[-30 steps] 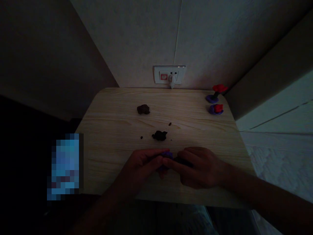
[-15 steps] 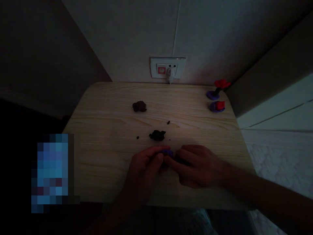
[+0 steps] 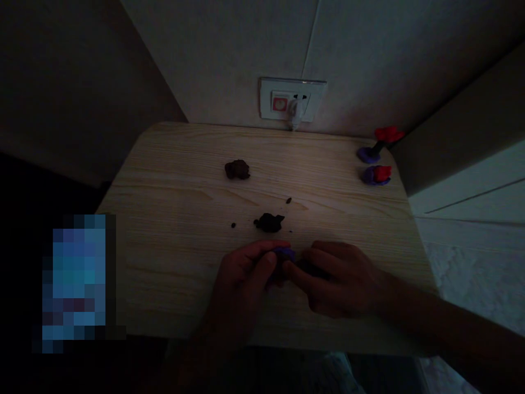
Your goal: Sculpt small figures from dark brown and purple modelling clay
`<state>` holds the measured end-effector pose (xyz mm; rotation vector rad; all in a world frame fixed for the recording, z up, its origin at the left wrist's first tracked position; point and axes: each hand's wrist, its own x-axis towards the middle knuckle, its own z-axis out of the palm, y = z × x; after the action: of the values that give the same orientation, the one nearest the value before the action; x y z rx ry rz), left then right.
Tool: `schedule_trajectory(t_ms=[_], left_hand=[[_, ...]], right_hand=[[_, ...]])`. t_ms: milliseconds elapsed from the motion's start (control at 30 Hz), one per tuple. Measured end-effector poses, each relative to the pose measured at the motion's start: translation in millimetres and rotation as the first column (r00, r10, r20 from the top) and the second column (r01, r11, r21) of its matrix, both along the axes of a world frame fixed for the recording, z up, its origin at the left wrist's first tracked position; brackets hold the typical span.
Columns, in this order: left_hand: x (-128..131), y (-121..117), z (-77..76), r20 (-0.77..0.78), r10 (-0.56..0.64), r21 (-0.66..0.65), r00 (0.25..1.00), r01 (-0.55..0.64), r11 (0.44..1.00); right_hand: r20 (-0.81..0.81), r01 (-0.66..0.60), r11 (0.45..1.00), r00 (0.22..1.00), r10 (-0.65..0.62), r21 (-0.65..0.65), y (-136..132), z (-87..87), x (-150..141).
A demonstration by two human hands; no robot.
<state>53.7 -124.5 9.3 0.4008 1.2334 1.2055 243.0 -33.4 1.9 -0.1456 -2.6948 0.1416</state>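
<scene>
My left hand [image 3: 248,273] is closed around a small purple piece of modelling clay [image 3: 284,253], pinched between thumb and fingers just above the table. My right hand [image 3: 336,276] comes in from the right with bent fingers, its index fingertip at the near side of the purple piece. Something dark lies in the shadow under the right fingers; I cannot make out what it is. Beyond the hands sits a black clay lump [image 3: 269,222] with a pointed end. A dark crumb [image 3: 289,201] and another small bit [image 3: 233,225] lie around it.
A brown clay lump [image 3: 237,169] sits farther back on the wooden table [image 3: 172,246]. At the back right corner stand a red clay flower on a purple base [image 3: 369,155] and a purple-and-red clay piece [image 3: 376,175]. A wall socket [image 3: 293,98] holds a plug. The room is dim.
The view has shifted slightly, so the table items appear a little farther right and higher. Both hands stay at the purple piece; the right fingers have moved slightly away from the left.
</scene>
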Motion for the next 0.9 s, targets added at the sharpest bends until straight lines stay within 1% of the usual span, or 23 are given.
schedule_trajectory(t_ms=[200, 400, 500, 567, 700, 900], left_hand=[[-3.0, -1.4, -2.1, 0.018, -0.022, -0.017, 1.0, 0.023, 1.0], [-4.0, -1.8, -4.3, 0.065, 0.01, -0.055, 0.998, -0.007, 0.998], [-4.3, -2.8, -5.5, 0.06, 0.014, -0.04, 0.998, -0.011, 0.999], [-5.2, -3.4, -5.3, 0.013, -0.027, -0.013, 1.0, 0.027, 1.0], [-9.0, -4.1, -2.0, -0.108, -0.154, 0.003, 0.982, 0.155, 0.988], [-14.9, -1.4, 5.7, -0.159, -0.266, -0.016, 0.951, 0.267, 0.963]], right_hand=[[0.005, -0.012, 0.999, 1.0, 0.012, -0.032, 0.0, -0.6, 0.1], [0.007, -0.006, 1.0, 1.0, 0.007, -0.029, 0.5, 1.0, -1.0], [0.008, -0.002, 0.999, 1.0, 0.002, -0.035, 0.1, -0.3, -1.4], [0.007, 0.007, 0.999, 1.0, -0.007, -0.037, -0.4, -1.2, -1.5], [-0.001, 0.022, 0.999, 1.0, -0.022, -0.041, -1.3, -0.9, -1.4], [0.009, 0.041, 0.998, 0.999, -0.04, -0.055, -2.4, -0.7, -0.6]])
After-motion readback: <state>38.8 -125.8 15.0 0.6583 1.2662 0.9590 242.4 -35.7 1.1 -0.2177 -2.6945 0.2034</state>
